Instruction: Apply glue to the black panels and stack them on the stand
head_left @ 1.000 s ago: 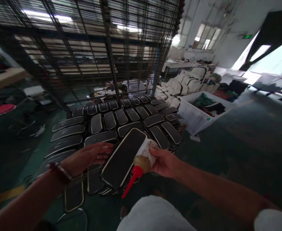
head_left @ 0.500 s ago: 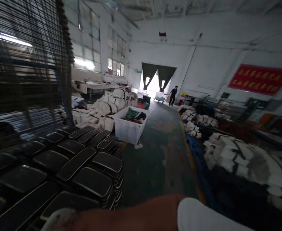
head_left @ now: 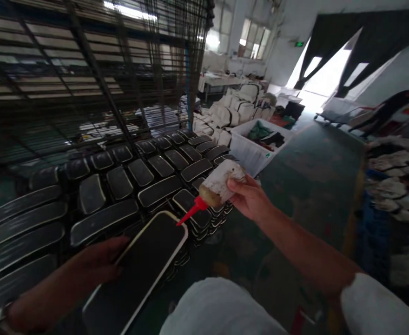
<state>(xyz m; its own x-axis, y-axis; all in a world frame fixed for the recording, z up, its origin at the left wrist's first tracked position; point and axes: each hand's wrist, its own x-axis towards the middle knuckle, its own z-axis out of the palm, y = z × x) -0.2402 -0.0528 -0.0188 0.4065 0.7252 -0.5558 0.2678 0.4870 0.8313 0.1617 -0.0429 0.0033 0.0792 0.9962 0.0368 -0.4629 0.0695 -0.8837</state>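
Observation:
My right hand (head_left: 248, 195) grips a dirty white squeeze bottle (head_left: 221, 179), tilted downward, its red nozzle pointing to the lower left. The nozzle tip lies at the far corner of a dark rectangular panel (head_left: 148, 260) with rounded corners and a pale rim; whether it touches, I cannot tell. That panel is held along its left edge by my left hand (head_left: 103, 260), which is partly in shadow. Behind both hands spread stacks of similar dark panels (head_left: 159, 188) with light edges.
A white plastic bin (head_left: 248, 151) with cloth stands beyond the stacks, before piled white bundles (head_left: 221, 109). A metal rack (head_left: 96, 70) rises on the left. At the right, a person (head_left: 392, 109) stands by a cart (head_left: 337, 114); more bundles (head_left: 389, 186) line the walkway.
The view has swung left and down toward the stacked panels. My left hand with a panel and the squeeze bottle in my right hand have come into sight; earlier only one blurred arm crossed the bottom.

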